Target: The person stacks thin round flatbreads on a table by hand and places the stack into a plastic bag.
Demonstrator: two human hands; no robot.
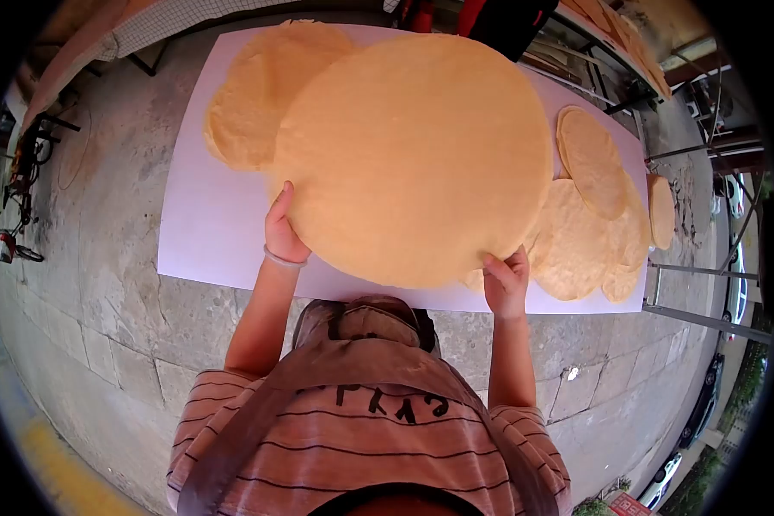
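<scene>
A large, round, thin flatbread [421,155], pale yellow and smooth, is held up over the white table [206,232]. At its lower left edge my left hand [284,228] grips it, thumb on the upper face and the other fingers hidden beneath. My right hand [506,279] pinches its lower right edge. Behind the held one, more flatbreads [245,112] lie overlapping at the table's far left. On the right lies another group of flatbreads [568,241], with a folded-looking or smaller oval one [593,163] on top.
One flatbread [660,211] sticks out past the table's right edge, near metal bars [705,322]. A person in dark and red clothing [507,21] is at the far side. Wooden boards [619,43] stand at the back right. Concrete floor [112,232] surrounds the table.
</scene>
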